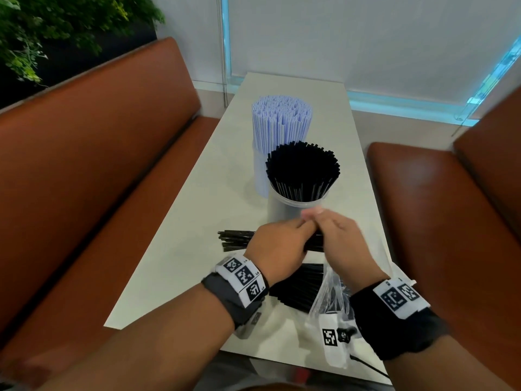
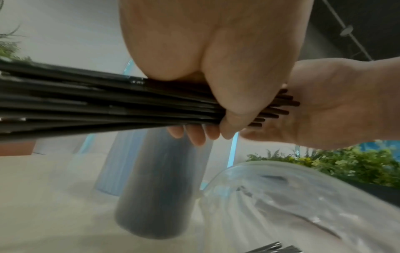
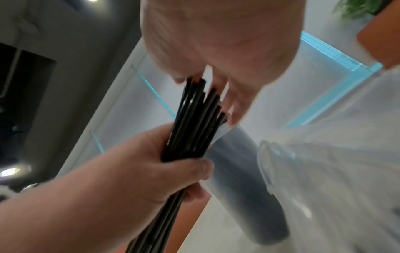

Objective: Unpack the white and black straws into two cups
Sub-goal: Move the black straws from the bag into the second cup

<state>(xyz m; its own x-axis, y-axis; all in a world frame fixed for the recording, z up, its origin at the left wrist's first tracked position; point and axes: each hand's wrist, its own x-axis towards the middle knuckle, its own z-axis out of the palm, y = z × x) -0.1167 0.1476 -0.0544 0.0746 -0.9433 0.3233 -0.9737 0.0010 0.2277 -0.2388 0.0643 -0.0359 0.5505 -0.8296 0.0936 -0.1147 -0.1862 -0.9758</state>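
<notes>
Squaring bundle ends: left hand (image 1: 277,244) clamps black straws (image 2: 90,106); flat right hand (image 1: 342,244) taps tips before cupping.

You've got two cups (image 1: 293,210) up there, two hands (image 1: 277,249) in play, two benches (image 1: 93,153), one table (image 1: 174,266), one plastic bag (image 1: 327,294).

Bright, even daylight from the frosted window (image 1: 366,38); soft shadows, motion blur, wide-angle edge warping.
</notes>
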